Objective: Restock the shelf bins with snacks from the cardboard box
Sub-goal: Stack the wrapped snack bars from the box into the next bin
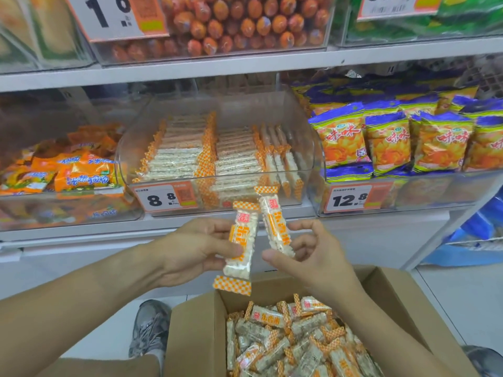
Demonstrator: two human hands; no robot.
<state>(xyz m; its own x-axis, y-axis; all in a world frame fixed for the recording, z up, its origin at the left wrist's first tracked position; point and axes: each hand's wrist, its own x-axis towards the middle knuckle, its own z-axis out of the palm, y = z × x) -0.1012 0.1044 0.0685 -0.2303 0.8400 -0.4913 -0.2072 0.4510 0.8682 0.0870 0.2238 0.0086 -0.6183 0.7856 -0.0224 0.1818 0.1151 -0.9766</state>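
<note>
My left hand (190,248) pinches an upright rice-cracker bar (241,246) in a clear wrapper with orange checkered ends. My right hand (313,254) pinches a second, like bar (275,221), tilted slightly left. Both bars are held side by side just below the front of the clear shelf bin (313,148), which holds neat rows of the same bars and carries an 8.8 price tag (166,198). Below my hands, the open cardboard box (196,336) is filled with several loose bars of that kind (294,341).
Left bin holds orange snack packs (79,172); right bin holds blue-and-yellow chip bags (392,142) with a 12.8 tag (351,200). An upper shelf bin holds orange sausages (245,23). A grey shoe (151,327) stands on the floor left of the box.
</note>
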